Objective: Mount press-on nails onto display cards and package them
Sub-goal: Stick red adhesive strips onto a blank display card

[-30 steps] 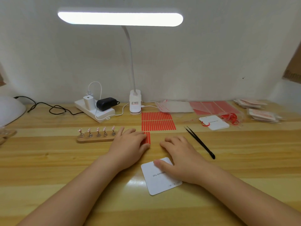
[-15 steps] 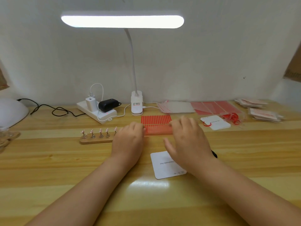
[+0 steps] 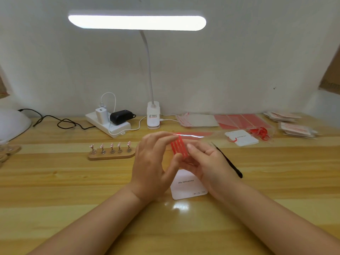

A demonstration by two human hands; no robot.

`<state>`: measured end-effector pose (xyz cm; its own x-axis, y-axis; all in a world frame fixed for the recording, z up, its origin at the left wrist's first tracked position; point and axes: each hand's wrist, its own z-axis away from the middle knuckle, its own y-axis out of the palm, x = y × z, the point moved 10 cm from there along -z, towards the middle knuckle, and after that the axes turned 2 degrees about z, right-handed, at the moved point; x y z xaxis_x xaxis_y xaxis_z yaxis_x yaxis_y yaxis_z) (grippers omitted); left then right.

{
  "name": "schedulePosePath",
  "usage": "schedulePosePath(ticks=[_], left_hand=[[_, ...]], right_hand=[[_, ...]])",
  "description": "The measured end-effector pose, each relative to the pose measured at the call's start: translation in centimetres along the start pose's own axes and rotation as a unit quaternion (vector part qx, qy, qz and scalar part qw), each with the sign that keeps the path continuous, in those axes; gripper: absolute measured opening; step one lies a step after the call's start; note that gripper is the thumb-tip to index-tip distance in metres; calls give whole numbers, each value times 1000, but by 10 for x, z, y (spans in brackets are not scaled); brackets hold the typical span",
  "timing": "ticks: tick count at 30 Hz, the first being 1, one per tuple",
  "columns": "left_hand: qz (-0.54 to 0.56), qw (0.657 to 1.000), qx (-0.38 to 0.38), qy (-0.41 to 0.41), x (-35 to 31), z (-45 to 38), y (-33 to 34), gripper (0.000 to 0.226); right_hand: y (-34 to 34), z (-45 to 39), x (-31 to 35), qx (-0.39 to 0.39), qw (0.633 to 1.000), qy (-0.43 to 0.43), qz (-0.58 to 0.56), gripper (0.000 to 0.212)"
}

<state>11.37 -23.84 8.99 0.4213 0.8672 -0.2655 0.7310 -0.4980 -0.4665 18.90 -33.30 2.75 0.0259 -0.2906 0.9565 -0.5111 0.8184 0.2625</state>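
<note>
Both hands met above the middle of the wooden counter point(image 3: 55, 181), raised off its surface. The left hand point(image 3: 152, 166) and the right hand point(image 3: 207, 162) together held one small red adhesive strip sheet point(image 3: 179, 149), which showed about four strips side by side and stood nearly upright between them. The left grip was narrow, thumb and fingers pinching the sheet's left edge; the right grip pinched its right side with the fingertips point(image 3: 190, 147). Blur made the exact finger contact hard to read.

Directly below the hands, on the near side, one white display card point(image 3: 187, 184) lay flat with small printed text. A second white card point(image 3: 241, 138) lay farther right, with a red loop on it. One pair of black tweezers point(image 3: 230, 161) lay just right of the right hand, pointing far-left.

To the left, one wooden nail stand point(image 3: 110, 155) carried five press-on nails point(image 3: 111, 145) on five small pegs in a row. Behind the hands another red strip sheet point(image 3: 193, 134) lay flat.

Along the far edge stood one white desk lamp point(image 3: 137, 23), lit, one white power strip point(image 3: 108, 126) with two plugs in it, clear bags point(image 3: 198, 120), red sheets point(image 3: 241, 120), and two stacks of packaged sets point(image 3: 296, 128) at far right.
</note>
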Motion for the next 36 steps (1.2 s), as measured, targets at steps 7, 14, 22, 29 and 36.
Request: schedulePosePath(ticks=[7, 14, 22, 29, 36], left_hand=[[30, 993, 28, -111, 22, 3, 6, 38], [55, 986, 21, -157, 30, 6, 7, 23], [33, 988, 14, -150, 30, 4, 4, 7], [13, 990, 10, -138, 28, 4, 4, 9], [11, 995, -18, -96, 20, 3, 0, 10]], right_hand=[[6, 4, 1, 26, 992, -64, 104, 28], [-4, 2, -4, -3, 992, -64, 108, 26], [-9, 2, -6, -25, 993, -58, 104, 24], [-8, 1, -8, -23, 989, -57, 135, 26], [-11, 0, -10, -33, 987, -35, 150, 22]])
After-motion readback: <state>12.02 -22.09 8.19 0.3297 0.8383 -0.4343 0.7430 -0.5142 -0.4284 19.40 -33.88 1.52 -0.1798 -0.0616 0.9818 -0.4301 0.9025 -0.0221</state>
